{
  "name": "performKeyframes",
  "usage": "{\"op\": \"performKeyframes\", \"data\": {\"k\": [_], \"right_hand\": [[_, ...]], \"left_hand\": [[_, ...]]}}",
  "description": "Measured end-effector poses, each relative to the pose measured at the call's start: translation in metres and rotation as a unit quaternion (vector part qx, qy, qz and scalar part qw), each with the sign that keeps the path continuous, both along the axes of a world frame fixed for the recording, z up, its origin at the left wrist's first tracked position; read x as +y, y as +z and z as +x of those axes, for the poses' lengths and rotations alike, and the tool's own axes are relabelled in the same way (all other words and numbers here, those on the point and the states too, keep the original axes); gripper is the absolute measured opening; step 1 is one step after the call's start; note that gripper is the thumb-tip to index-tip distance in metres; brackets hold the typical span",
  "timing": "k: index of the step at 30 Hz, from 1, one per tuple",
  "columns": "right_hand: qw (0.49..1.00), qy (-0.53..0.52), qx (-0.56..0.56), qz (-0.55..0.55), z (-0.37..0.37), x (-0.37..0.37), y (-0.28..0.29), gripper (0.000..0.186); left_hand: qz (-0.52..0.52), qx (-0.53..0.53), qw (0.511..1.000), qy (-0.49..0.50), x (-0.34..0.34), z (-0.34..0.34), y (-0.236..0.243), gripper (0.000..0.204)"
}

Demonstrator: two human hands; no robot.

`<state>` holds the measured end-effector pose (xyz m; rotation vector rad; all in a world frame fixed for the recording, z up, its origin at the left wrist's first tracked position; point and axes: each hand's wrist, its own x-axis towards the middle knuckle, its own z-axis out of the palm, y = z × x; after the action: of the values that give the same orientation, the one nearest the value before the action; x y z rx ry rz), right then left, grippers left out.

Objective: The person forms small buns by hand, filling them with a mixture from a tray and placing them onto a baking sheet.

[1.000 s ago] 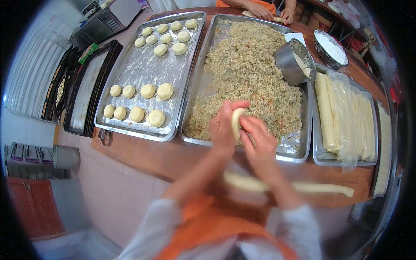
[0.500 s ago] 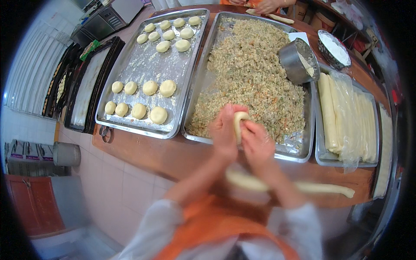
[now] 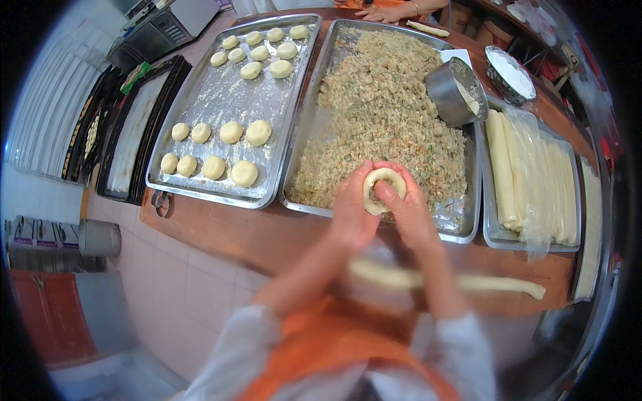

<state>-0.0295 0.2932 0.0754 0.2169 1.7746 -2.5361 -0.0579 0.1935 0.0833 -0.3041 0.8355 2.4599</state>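
Observation:
My left hand [image 3: 351, 210] and right hand [image 3: 414, 214] are cupped together around a pale dough ring [image 3: 374, 206], the right thumb pressed into its hollow. They are over the near part of a steel tray holding crumbly, speckled filling [image 3: 374, 100]. A floured tray [image 3: 261, 100] to the left holds two groups of small, round dough pieces [image 3: 231, 131]. Behind my wrists, a long dough rope [image 3: 501, 284] lies along the wooden table's front edge.
At the right are a tray of dough logs [image 3: 501, 167] under plastic, a metal pitcher [image 3: 441, 100] and a bowl of white powder [image 3: 508, 73]. A co-worker's hand [image 3: 378, 15] rests across the table beside a dough strip [image 3: 428, 28]. Dark stacked baking trays [image 3: 127, 160] stand left.
The dough in my hands has turned from an upright curved piece into a ring facing up, my right thumb now inside it. The co-worker's hands have moved off the dough strip.

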Motion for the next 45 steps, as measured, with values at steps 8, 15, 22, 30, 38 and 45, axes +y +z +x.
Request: {"op": "performKeyframes", "data": {"k": [8,15,22,30,38,45], "right_hand": [[0.98,-0.048,0.065,0.184,0.01,-0.009,-0.003,0.049],[0.976,0.003,0.086,0.202,0.014,-0.006,0.0,0.07],[0.877,0.076,0.217,0.422,0.028,0.014,0.007,0.081],[0.878,0.095,0.239,0.403,0.034,0.008,0.025,0.074],[0.754,0.197,0.317,0.541,0.023,0.0,0.063,0.06],[0.87,-0.004,0.324,0.372,0.028,-0.026,0.051,0.02]], "left_hand": [[0.027,0.054,0.995,-0.082,-0.012,0.001,-0.009,0.027],[0.039,0.015,0.998,-0.044,-0.011,0.01,-0.004,0.035],[0.04,-0.044,0.983,-0.173,-0.033,0.012,0.017,0.049],[-0.05,0.112,0.965,-0.234,-0.038,0.033,0.009,0.037],[0.086,0.213,0.934,-0.275,-0.062,0.026,-0.01,0.037],[-0.08,0.144,0.984,-0.059,-0.046,0.059,-0.003,0.038]]}}
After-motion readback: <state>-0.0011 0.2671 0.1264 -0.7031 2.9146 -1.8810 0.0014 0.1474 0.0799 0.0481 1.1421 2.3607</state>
